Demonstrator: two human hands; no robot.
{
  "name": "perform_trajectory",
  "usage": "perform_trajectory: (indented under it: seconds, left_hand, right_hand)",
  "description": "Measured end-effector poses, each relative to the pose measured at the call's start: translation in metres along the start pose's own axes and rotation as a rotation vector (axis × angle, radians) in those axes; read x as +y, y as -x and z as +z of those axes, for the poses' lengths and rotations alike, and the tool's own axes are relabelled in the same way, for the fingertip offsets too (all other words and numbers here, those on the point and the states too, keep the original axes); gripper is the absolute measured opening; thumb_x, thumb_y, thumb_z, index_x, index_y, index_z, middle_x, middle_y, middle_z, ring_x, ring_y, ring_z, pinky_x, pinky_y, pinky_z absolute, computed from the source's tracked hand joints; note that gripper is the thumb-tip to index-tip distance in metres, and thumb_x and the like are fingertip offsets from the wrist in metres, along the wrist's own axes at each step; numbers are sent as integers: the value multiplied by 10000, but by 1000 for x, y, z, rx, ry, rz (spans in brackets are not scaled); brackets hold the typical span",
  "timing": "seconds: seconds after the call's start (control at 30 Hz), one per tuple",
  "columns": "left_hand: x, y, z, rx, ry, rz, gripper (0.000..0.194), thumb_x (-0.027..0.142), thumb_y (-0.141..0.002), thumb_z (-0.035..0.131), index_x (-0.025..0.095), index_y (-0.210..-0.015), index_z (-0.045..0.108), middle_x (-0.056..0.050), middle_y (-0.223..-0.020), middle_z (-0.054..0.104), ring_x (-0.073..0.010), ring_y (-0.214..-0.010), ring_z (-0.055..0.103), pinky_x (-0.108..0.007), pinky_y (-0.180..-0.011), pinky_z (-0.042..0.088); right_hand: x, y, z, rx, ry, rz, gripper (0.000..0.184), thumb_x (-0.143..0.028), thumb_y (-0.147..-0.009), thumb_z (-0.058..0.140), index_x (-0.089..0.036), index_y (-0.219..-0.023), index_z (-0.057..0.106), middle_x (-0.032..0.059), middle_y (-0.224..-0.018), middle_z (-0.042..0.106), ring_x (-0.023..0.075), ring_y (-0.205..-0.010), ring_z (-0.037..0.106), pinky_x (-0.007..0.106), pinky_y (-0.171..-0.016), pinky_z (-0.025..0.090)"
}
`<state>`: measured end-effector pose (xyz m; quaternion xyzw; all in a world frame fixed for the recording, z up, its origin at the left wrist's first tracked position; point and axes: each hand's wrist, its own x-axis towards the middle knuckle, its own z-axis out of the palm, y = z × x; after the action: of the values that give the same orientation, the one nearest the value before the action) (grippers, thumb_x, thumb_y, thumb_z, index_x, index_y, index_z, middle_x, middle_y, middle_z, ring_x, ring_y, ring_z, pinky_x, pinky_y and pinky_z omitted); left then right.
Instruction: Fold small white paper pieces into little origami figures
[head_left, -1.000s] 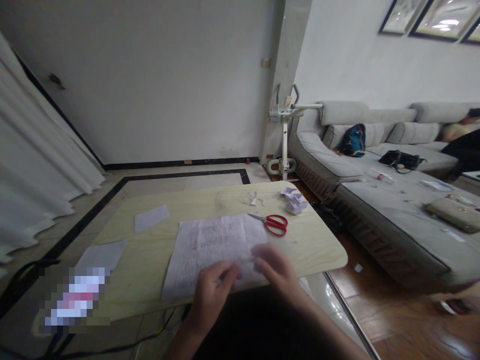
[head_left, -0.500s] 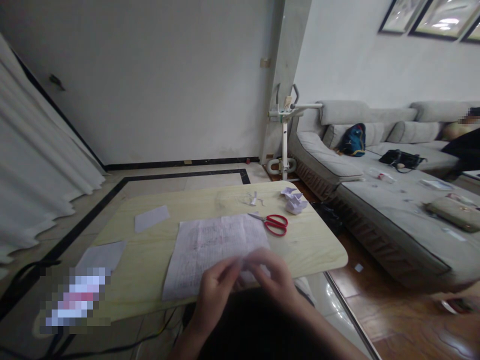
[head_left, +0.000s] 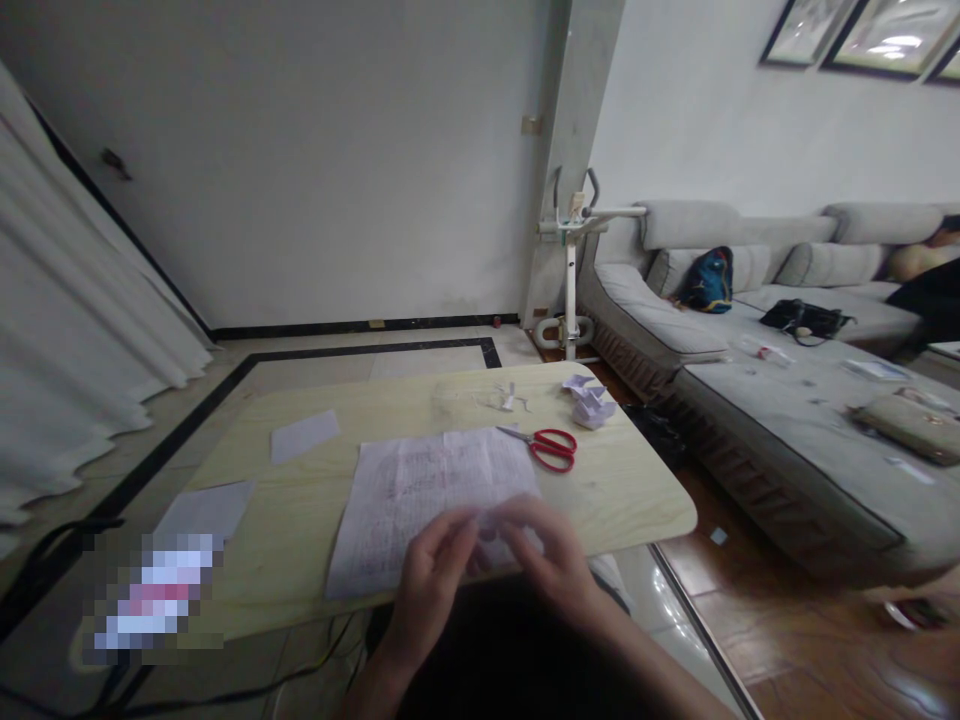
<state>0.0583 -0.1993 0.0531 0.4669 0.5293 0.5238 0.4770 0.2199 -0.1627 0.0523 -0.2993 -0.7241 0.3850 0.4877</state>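
Note:
My left hand (head_left: 435,570) and my right hand (head_left: 551,555) meet above the table's near edge, fingertips almost touching. Both are closed in a pinch. Between them is something small and pale, too blurred to name. Under and beyond them lies a creased sheet of paper (head_left: 420,490) with faint print, flat on the table. Red-handled scissors (head_left: 553,450) rest at its far right corner, slightly spread. Thin paper scraps (head_left: 511,400) lie farther back, and crumpled paper (head_left: 592,408) sits near the far right corner.
The pale wooden table (head_left: 622,490) has rounded corners. One small white sheet (head_left: 305,437) and another paper (head_left: 206,510) lie at its left, beside a pixelated bright patch. A grey sofa (head_left: 757,420) with bags stands right, a person at its far end. An exercise machine (head_left: 570,280) stands behind.
My fingertips have shifted slightly, with a small gap now showing between the two hands. The paper, scissors and scraps stay where they were.

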Motion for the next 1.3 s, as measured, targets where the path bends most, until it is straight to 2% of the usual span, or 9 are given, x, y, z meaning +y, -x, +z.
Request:
perform_trajectory:
  seconds: [0.23, 0.3, 0.37, 0.5, 0.67, 0.77, 0.87, 0.97, 1.3]
  left_hand:
    - [-3, -2, 1, 44, 41, -63, 342, 384, -841, 572, 179, -1114, 570, 15, -640, 680, -175, -625, 668, -260, -592, 525]
    - [-3, -3, 0, 41, 51, -87, 327, 384, -828, 574, 179, -1083, 584, -10, -718, 712, -195, -687, 690, -280, -618, 538]
    - [-2, -3, -2, 35, 40, -100, 288, 390, -820, 579, 173, -1004, 621, -42, -828, 732, -219, -782, 701, -291, -657, 543]
    - [-1, -2, -3, -21, 13, -85, 278, 394, -841, 558, 159, -931, 676, -66, -887, 730, -220, -807, 692, -296, -688, 539]
    - [3, -1, -4, -114, -41, -18, 240, 371, -851, 572, 164, -881, 691, -29, -729, 692, -167, -686, 647, -261, -645, 528]
    - [2, -1, -4, -143, -32, -32, 207, 345, -857, 572, 166, -866, 675, -18, -729, 678, -149, -673, 633, -237, -623, 520]
    - [1, -1, -3, -163, 11, -60, 196, 329, -862, 575, 168, -950, 643, -41, -857, 707, -159, -735, 656, -245, -644, 529]
    - [0, 0, -2, -189, 28, -83, 277, 318, -860, 584, 174, -1096, 595, -70, -993, 716, -194, -861, 678, -276, -704, 545]
    - [-10, -3, 2, -183, 75, -93, 439, 375, -852, 602, 167, -1232, 533, -107, -1043, 733, -243, -925, 701, -326, -729, 577]
  right_hand:
    - [-3, 2, 0, -51, 40, -19, 206, -184, -868, 598, -204, -1066, 651, 40, -880, 651, 160, -784, 603, 287, -736, 497]
    - [-4, 2, 0, -117, 30, -30, 236, -182, -844, 627, -203, -1078, 649, 46, -915, 637, 160, -793, 597, 284, -731, 501]
    - [-4, 2, 0, -139, 31, -15, 174, -183, -853, 617, -195, -1019, 667, 50, -907, 641, 160, -789, 600, 278, -717, 502]
    - [2, 2, 0, -45, 50, 68, 104, -228, -882, 594, -188, -902, 688, 37, -804, 680, 166, -745, 621, 278, -699, 494]
    - [8, 2, -1, 8, -3, 199, 174, -290, -899, 570, -181, -840, 691, 31, -760, 698, 169, -719, 642, 278, -687, 499]
    - [9, 3, 0, 19, -10, 218, 165, -306, -885, 583, -180, -856, 686, 38, -790, 698, 175, -736, 641, 284, -687, 501]
    - [10, 4, 3, 29, -16, 229, 180, -306, -875, 598, -194, -1002, 660, 34, -826, 692, 177, -767, 638, 290, -706, 506]
    - [10, 4, 4, 12, -14, 230, 176, -289, -868, 607, -189, -1008, 646, 32, -847, 677, 180, -805, 627, 289, -725, 505]
    - [11, 1, 4, -10, 26, 209, 211, -303, -890, 571, -182, -1029, 674, 42, -854, 656, 185, -794, 605, 304, -729, 495]
